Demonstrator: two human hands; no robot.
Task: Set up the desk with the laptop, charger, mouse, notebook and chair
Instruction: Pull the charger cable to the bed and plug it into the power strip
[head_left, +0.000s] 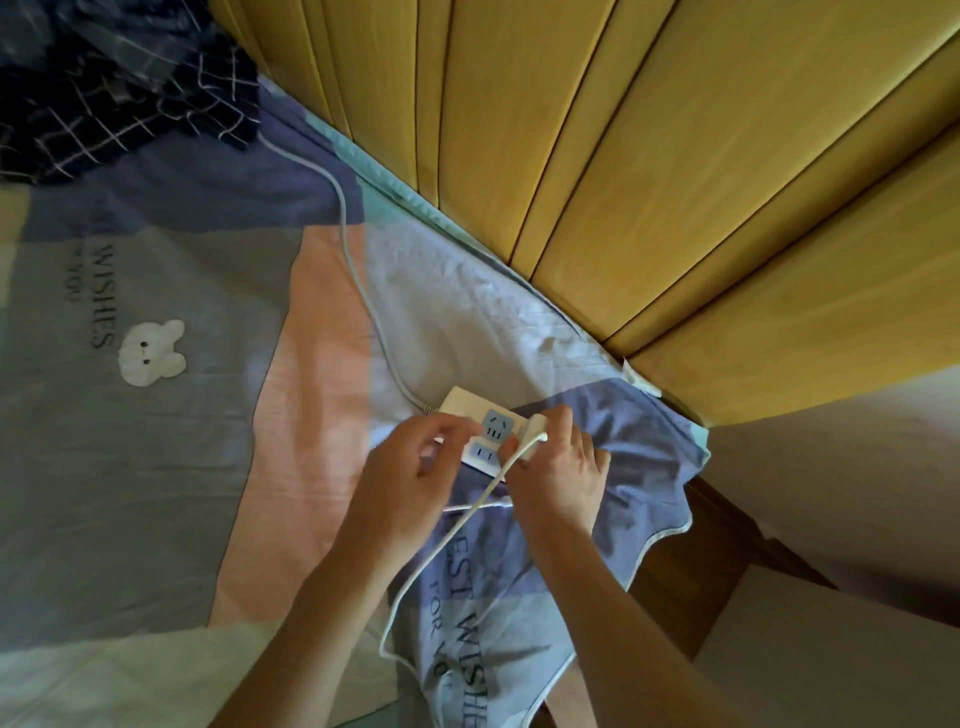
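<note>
A white power strip (470, 405) with pale blue sockets lies on the bed sheet near the corner of the bed. My left hand (410, 467) holds the strip's near side with curled fingers. My right hand (558, 475) grips a white charger block (535, 434) that sits against the strip's right end. The charger's thin white cable (441, 551) runs from the block down between my forearms. Laptop, mouse, notebook and chair are out of view.
The strip's grey cord (358, 270) trails across the patchwork sheet (156, 441) up to a dark checked blanket (119, 88) at top left. A yellow padded headboard (649, 156) lines the back. Brown bed frame (691, 571) and pale floor lie at right.
</note>
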